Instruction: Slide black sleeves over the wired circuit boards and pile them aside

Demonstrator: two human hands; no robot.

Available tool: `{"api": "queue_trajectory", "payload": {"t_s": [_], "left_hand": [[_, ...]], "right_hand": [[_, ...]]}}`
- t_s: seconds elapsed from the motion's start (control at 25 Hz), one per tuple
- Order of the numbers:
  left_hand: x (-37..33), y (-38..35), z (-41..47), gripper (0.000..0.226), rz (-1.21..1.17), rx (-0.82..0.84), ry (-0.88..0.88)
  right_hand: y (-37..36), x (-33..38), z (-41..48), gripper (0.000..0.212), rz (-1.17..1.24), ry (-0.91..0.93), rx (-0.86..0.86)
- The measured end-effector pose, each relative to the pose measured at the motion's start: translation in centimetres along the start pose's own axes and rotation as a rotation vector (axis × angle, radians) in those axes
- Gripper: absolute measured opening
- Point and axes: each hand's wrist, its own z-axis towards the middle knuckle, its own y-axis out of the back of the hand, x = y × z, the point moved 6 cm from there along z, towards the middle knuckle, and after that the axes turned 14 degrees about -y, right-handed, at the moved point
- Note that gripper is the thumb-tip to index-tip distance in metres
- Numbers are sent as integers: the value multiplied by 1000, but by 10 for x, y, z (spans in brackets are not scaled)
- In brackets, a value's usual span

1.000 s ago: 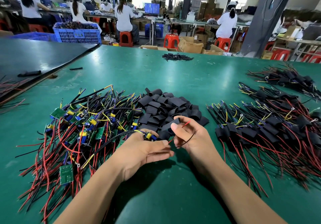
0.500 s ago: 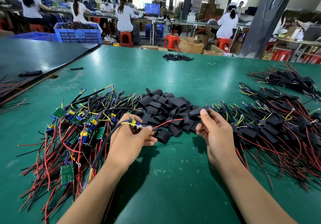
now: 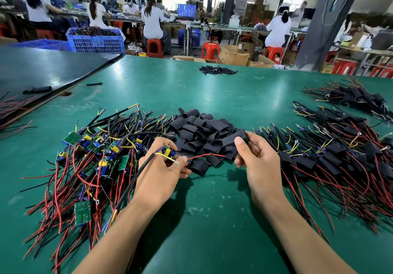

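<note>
My left hand [image 3: 161, 171] pinches a wired circuit board [image 3: 168, 151] with a yellow and blue part on it; its red wire [image 3: 205, 156] runs right toward my other hand. My right hand [image 3: 258, 163] grips a flat black sleeve [image 3: 235, 137] between thumb and fingers, lifted just above the heap of loose black sleeves [image 3: 202, 129] in the middle. A tangle of bare boards with red and black wires [image 3: 91, 161] lies to the left. Sleeved boards [image 3: 331, 159] are piled to the right.
The green table [image 3: 212, 220] stretches ahead. Another sleeved bundle [image 3: 350, 98] lies far right, a small black heap [image 3: 217, 70] at the far edge. A dark mat [image 3: 42, 71] covers the left. Workers sit at benches behind, beside a blue crate [image 3: 95, 42].
My right hand went from the board's wires out to the sleeve heap and has lifted one sleeve. My left hand keeps hold of the board, now raised a little.
</note>
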Motion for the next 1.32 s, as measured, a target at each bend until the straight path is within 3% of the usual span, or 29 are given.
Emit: {"api": "queue_trajectory", "payload": {"t_s": [0.2, 0.44, 0.68, 0.84, 0.96, 1.12, 1.2, 1.32], "left_hand": [[2, 0, 1, 46, -4, -3, -3], [-7, 5, 2, 22, -51, -110, -33], [-11, 8, 1, 21, -78, -159, -27], [-7, 8, 3, 26, -230, -180, 40], [-2, 5, 2, 28, -417, -180, 115], [4, -4, 0, 25, -629, -143, 255], [4, -13, -2, 4, -670, -69, 325], [4, -22, -5, 13, -626, 66, 393]], "right_hand": [[-2, 2, -3, 12, -86, 8, 11], [-4, 6, -7, 10, -175, 52, 4], [-4, 6, -7, 13, -181, 61, 17], [-5, 3, -6, 14, -128, 43, 33], [-12, -6, -5, 17, 40, -49, 81], [-29, -17, -11, 19, 187, -128, 176], [-38, -20, -16, 24, 196, -157, 219], [-45, -21, -23, 39, 252, -209, 274]]}}
